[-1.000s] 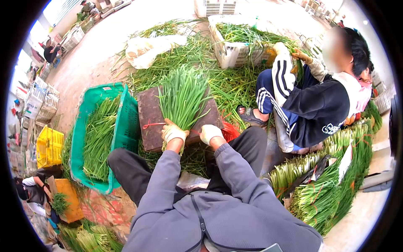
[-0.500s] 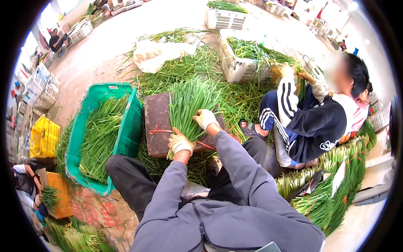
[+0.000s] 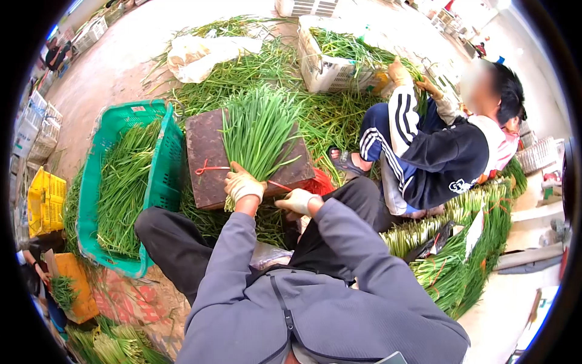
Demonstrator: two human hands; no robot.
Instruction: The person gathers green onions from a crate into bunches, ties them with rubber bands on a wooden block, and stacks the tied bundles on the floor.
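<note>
One bunch (image 3: 257, 133) of green stalks lies on one block (image 3: 203, 139), the centre of the clock face. Its long axis runs from 6 to 12 o'clock, tilted slightly towards 1; the leaf tips fan out at the 12 end, and the cut ends point to 6. Two gloved hands are shown: the left hand (image 3: 245, 184) grasps the bunch near its cut ends; the right hand (image 3: 298, 202), just beside the block at 4 o'clock, has its fingers curled at one end of a single red tie (image 3: 212, 168), which passes by the bunch. Red strands (image 3: 322, 182) lie at 4 o'clock. One green crate (image 3: 89, 206) of stalks stands at 9 o'clock, one white bag (image 3: 212, 53) lies at 11, and one stalk-filled white crate (image 3: 327, 76) stands between 1 and 2. One seated person (image 3: 442, 151) handles stalks at 3; stacked bundles (image 3: 467, 261) lie at 4.
</note>
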